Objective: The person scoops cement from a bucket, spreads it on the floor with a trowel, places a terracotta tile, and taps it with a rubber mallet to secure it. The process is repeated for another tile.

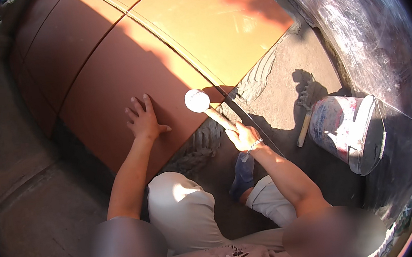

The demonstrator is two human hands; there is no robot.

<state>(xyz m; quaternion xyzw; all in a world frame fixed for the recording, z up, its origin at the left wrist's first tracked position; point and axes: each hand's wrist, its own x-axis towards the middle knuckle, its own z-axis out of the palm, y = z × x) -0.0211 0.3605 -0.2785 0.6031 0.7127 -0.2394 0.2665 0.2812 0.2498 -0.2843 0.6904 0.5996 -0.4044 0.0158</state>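
My left hand (pixel 145 120) lies on a terracotta-coloured tile (pixel 108 73) with its fingers spread. My right hand (pixel 241 135) grips the pale handle of a mallet (pixel 220 117); the white mallet head (pixel 197 100) hangs over the tile's front right corner, casting a shadow. A thin taut string (pixel 268 139) runs diagonally past this corner and along the joint between tiles. More tiles (pixel 203 17), partly in bright sun, lie beyond. Grey combed mortar (pixel 256 74) shows along their edges.
At the right stand a paint-smeared white bucket (pixel 335 126) with a wire handle and a wooden-handled tool (pixel 304 130) beside it. Bulky plastic-wrapped material (pixel 346 21) lines the right side. A concrete surface (pixel 9 140) runs along the left. My knee (pixel 179 202) is close below the tile.
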